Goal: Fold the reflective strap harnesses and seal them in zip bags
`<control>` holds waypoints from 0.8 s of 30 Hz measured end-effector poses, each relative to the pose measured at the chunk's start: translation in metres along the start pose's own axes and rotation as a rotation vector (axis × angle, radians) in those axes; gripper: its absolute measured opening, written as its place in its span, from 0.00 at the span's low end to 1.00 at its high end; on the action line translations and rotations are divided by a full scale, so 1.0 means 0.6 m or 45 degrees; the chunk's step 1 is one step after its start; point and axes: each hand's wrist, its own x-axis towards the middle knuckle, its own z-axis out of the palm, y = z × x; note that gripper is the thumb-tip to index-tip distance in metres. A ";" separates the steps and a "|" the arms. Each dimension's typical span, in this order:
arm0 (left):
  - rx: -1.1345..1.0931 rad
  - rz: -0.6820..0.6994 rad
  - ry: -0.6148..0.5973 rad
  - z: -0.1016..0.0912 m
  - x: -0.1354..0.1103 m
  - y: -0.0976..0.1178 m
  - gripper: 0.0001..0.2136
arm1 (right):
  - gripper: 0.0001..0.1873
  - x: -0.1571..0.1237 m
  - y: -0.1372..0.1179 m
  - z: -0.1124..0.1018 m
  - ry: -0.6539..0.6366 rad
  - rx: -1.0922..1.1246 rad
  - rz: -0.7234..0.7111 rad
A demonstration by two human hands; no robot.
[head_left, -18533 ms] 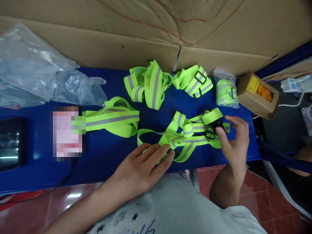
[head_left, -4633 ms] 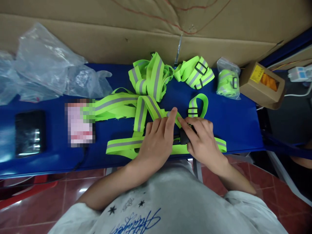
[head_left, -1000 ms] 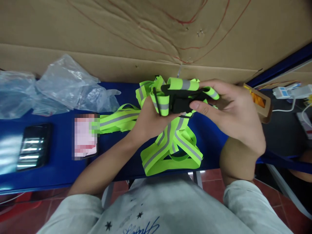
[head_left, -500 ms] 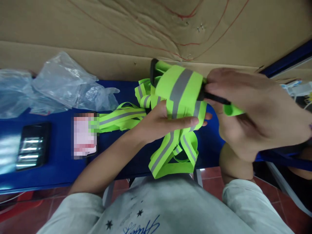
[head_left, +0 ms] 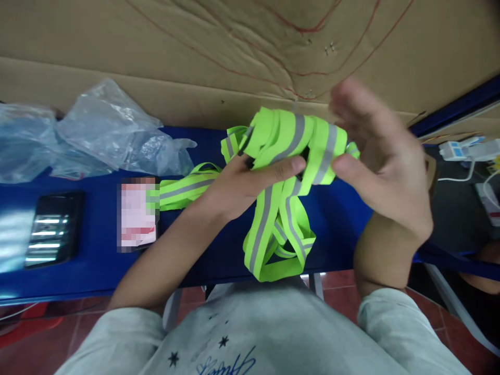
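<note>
A neon yellow-green reflective strap (head_left: 262, 229) with a grey stripe hangs in loops over the front of the table. My left hand (head_left: 250, 182) grips its folded upper part, thumb on top and fingers hidden beneath. Small dark parts, perhaps buckles, show between the folds. On the right, my right hand (head_left: 386, 161) is open and somewhat blurred, its fingers raised and spread away from the strap. Its thumb tip is at the right edge of the folded band. More of the same strap (head_left: 187, 191) lies on the table to the left, reaching a pixelated patch.
Clear plastic bags (head_left: 109, 130) lie at the back left of the blue table (head_left: 97, 271). A black phone-like device (head_left: 54, 229) rests nearer the front. Behind stands a cardboard wall (head_left: 175, 47) with red threads. A white power strip (head_left: 457, 150) is at the right.
My right hand has let go of the black piece and strap end it held, and its fingers have spread upward. The bundle in my left hand is now folded lower and wider.
</note>
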 end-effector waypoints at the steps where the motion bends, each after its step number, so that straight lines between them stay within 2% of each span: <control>1: 0.014 0.001 -0.021 0.000 -0.001 -0.005 0.19 | 0.32 0.001 0.007 0.005 -0.049 0.022 0.007; 3: -0.007 0.040 -0.042 0.000 0.001 -0.012 0.21 | 0.23 0.002 0.018 0.018 -0.067 0.042 0.049; 5: -0.067 0.054 -0.089 -0.002 0.006 -0.017 0.23 | 0.19 0.002 0.021 0.029 0.018 0.060 0.066; 7: -0.134 -0.059 -0.253 -0.007 0.012 -0.019 0.25 | 0.18 0.001 0.016 0.037 0.120 0.049 0.063; 11: -0.256 -0.417 -0.693 -0.015 0.016 -0.024 0.21 | 0.17 -0.001 -0.002 0.039 0.336 -0.064 -0.038; 14: -0.295 -0.532 -0.845 -0.016 0.009 -0.023 0.19 | 0.17 0.001 -0.005 0.034 0.525 -0.204 -0.176; 16: -0.304 -0.489 -0.865 -0.016 0.001 -0.014 0.18 | 0.18 0.002 0.002 0.028 0.567 -0.307 -0.346; 18: -0.324 -0.396 -0.824 -0.015 -0.006 -0.002 0.19 | 0.21 0.003 0.014 0.022 0.489 -0.407 -0.507; 20: -0.321 -0.321 -0.768 -0.013 -0.010 0.010 0.22 | 0.24 0.004 0.025 0.020 0.384 -0.488 -0.566; 24: -0.259 -0.254 -0.521 -0.002 -0.008 0.014 0.22 | 0.30 0.007 0.030 0.022 0.236 -0.437 -0.620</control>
